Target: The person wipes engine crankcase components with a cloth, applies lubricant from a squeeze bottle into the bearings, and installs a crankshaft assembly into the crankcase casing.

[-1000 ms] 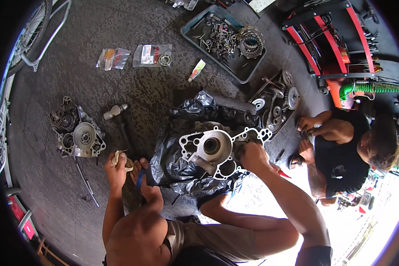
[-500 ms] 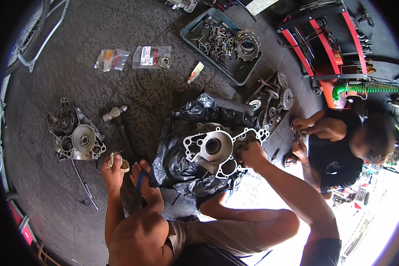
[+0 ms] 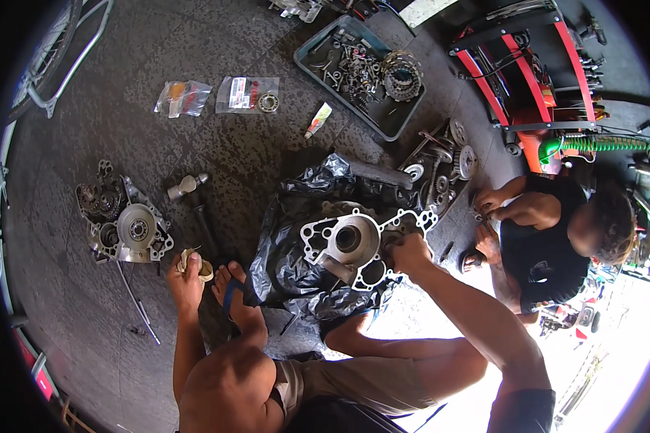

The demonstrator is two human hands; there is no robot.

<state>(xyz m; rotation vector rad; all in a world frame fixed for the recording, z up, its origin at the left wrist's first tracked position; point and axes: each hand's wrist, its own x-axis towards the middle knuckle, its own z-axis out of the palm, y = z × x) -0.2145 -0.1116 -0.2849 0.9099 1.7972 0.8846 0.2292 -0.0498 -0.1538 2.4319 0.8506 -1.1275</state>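
Note:
My left hand (image 3: 185, 283) grips a crumpled beige sheet (image 3: 206, 270), thumb on top, beside my left foot. Propped on black plastic sheeting (image 3: 267, 252) between my feet is a bare metal engine crankcase half (image 3: 323, 254), its cavity facing up. My right hand (image 3: 410, 254) reaches into the right end of this casing. Its fingers are curled; their tips and whatever they hold are hidden. A second crankcase half (image 3: 152, 249), with a bearing in it, lies on the floor left of my left hand. Close by it is a hammer (image 3: 188, 185).
Beyond the casing stand a tray (image 3: 393, 134) of bolts and clutch parts, a small tube (image 3: 318, 120) and plastic packets (image 3: 184, 99) near a bearing (image 3: 268, 102). Gears (image 3: 468, 162) lie to the right. A co-worker (image 3: 549, 252) crouches there below a red tool rack (image 3: 489, 86).
My right hand has shifted very slightly within the casing's right end. My left hand stays nearly still with the sheet. The co-worker's head and arms have moved a little.

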